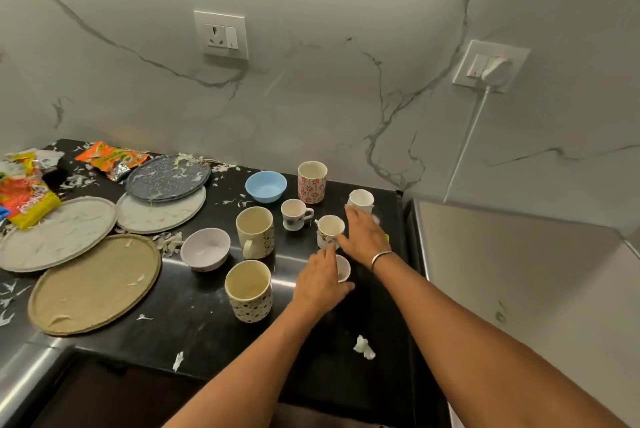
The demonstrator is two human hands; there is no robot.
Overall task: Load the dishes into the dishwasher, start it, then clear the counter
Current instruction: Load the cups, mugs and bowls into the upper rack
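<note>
On the black counter (194, 320) stand several cups and mugs. My left hand (320, 283) is wrapped around a small white cup (344, 268) near the right end. My right hand (363, 237), with a bangle on the wrist, lies flat with fingers spread, its thumb against a small flowered cup (329, 228). Another small white cup (361, 200) stands just beyond its fingertips. Left of them are a small handled cup (294, 214), a red-patterned mug (312, 181), two tall spotted mugs (254, 231) (248, 290), a blue bowl (266, 186) and a white bowl (205, 249).
Several dirty plates (93, 283) lie at the left, strewn with scraps. Snack wrappers (110, 157) sit at the back left. A crumpled tissue (364, 347) lies near the front edge. A plugged-in white cable (464, 153) hangs on the marble wall. A grey appliance top (512, 282) adjoins at right.
</note>
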